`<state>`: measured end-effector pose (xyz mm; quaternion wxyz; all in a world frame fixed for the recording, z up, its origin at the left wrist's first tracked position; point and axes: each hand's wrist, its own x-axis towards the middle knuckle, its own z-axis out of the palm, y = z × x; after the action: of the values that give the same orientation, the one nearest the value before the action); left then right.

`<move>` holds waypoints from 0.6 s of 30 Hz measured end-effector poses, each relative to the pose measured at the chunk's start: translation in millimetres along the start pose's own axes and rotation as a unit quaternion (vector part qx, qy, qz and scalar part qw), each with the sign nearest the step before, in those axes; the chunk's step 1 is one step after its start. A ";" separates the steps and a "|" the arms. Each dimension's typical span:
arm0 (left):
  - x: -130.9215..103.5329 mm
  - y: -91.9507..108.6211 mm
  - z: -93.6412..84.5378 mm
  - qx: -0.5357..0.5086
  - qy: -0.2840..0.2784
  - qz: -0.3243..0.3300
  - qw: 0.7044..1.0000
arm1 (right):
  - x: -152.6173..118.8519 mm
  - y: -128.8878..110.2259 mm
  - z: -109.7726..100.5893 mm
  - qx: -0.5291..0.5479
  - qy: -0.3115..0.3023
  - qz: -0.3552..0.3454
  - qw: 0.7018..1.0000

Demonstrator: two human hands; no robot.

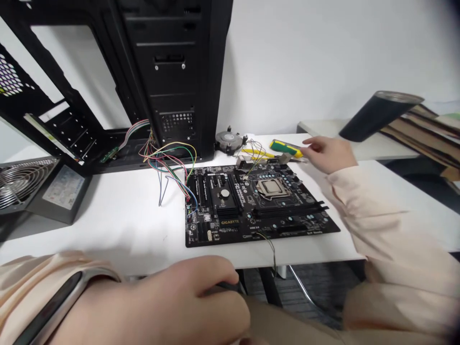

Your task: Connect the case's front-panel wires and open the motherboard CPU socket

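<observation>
My right hand (325, 152) reaches to the back of the white table, its fingers closed at the near end of a green-and-yellow screwdriver (285, 147). My left hand (187, 302) is curled low in front of the table edge. Something dark shows between its thumb and finger, too hidden to name. A black motherboard (230, 222) lies flat between my hands, with the processor (272, 187) uncovered in its socket. Thin coloured wires (172, 165) run from the computer case (179, 91) to the board's left edge.
Behind the board lie a round cooler fan (230, 140) and a yellow-handled tool (257, 153). A power supply (61, 189) sits at left. On the right, a dark cylinder (377, 115) stands near stacked brown folders (417, 132). A loose wire (273, 251) hangs over the front edge.
</observation>
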<state>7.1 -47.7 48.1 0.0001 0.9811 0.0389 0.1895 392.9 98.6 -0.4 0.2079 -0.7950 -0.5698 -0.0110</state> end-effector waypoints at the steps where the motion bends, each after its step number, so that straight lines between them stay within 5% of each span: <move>1: -0.4 -0.1 -1.0 0.008 0.003 -0.003 1.000 | -6.0 -0.8 -1.9 0.000 -0.004 0.008 1.000; 8: -2.7 2.9 -6.1 0.047 0.033 -0.015 0.998 | -49.4 -4.6 -1.7 0.005 -0.057 0.014 0.998; 18: -4.8 -1.9 -9.7 0.036 0.046 0.017 0.998 | -64.5 -20.2 -1.6 -0.009 -0.067 0.020 0.998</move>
<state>-1.1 -46.3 55.3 -0.0406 0.9712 0.0292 0.2328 352.3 45.3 -8.9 0.1622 -0.8072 -0.5661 0.0407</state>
